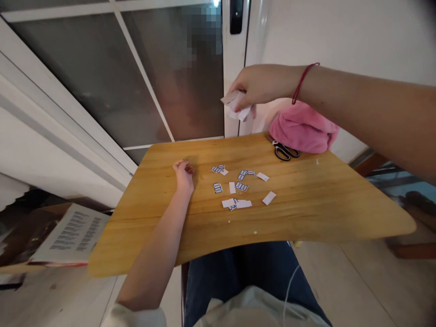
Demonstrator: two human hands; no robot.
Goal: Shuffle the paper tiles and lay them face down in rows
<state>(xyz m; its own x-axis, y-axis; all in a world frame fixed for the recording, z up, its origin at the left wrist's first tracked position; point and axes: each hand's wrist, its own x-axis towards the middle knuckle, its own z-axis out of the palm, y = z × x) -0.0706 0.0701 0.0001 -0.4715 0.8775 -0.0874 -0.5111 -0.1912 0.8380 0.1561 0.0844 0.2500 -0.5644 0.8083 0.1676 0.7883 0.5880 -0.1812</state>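
My right hand point(249, 87) is raised above the far edge of the table, its fingers closed on a folded piece of white paper point(240, 109). On the left part of the tabletop rests my left hand point(184, 171), fingers loosely curled in and nothing visible in them. To its right lie several small paper slips, some blank white like this slip point(269, 198), others printed in blue like this piece point(242, 186). Some overlap in small groups, such as the slips point(227, 203) nearest me.
The wooden table point(306, 209) has black-handled scissors point(285, 151) at its back right, beside a pink plush cloth point(303, 127). A glazed door point(143, 81) stands behind it. A cardboard box point(73, 234) is on the floor at left. Paper scraps dot the tabletop.
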